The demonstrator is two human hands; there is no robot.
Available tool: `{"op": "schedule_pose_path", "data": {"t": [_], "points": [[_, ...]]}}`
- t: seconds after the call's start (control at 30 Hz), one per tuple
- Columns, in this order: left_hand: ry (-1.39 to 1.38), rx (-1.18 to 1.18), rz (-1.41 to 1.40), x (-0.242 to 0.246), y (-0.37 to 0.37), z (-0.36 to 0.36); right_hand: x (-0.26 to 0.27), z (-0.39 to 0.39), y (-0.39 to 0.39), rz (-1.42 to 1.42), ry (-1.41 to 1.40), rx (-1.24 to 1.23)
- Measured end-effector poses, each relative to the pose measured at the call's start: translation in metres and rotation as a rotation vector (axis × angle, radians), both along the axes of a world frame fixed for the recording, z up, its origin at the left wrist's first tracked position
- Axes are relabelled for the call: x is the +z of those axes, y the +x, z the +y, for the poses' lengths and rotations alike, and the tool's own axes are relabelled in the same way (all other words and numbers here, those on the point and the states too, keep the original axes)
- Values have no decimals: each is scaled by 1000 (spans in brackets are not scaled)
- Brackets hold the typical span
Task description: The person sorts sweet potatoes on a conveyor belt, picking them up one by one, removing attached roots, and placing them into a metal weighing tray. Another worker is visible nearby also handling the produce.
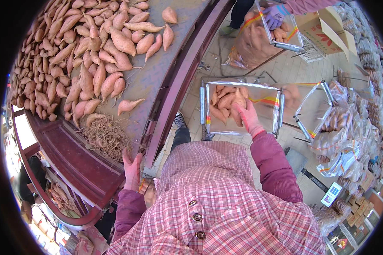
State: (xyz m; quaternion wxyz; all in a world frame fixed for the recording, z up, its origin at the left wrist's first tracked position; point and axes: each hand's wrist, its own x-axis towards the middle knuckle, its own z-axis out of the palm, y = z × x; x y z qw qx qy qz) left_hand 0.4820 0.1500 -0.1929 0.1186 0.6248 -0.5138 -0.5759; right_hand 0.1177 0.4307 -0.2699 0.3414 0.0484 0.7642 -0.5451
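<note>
My right hand (249, 118), in a pink glove, grips a sweet potato (239, 99) inside the mouth of a clear plastic bag (265, 118). A metal frame with spring-like bars (281, 110) holds that mouth open in a rectangle. Several more sweet potatoes (225, 101) lie in the bag beneath my fingers. My left hand (132, 169), gloved alike, has its fingers apart and holds nothing. It is at the near corner of the metal truck bed (159, 41), beside a clump of dry roots (107, 137). One loose sweet potato (129, 106) lies beyond the clump.
A large heap of sweet potatoes (83, 57) covers the bed's left side. At top right, another person's purple-gloved hand (274, 16) is at a second framed bag (252, 47), near a cardboard box (325, 32). Filled bags (335, 134) stand right, near a scale display (331, 194).
</note>
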Motion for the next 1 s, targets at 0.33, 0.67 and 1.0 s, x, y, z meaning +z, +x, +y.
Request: {"op": "schedule_pose_path", "data": {"t": [0.33,0.67,1.0], "points": [[-281,-46,-154,-3,-15,-85,15,10,16,120,104,1],[-946,-1067,-885,-33,-168,-248,95,-135,78,-111,-146,117],[-593,-718,-521,-49,-146,-260,88,-157,95,-151,-108,74]]}}
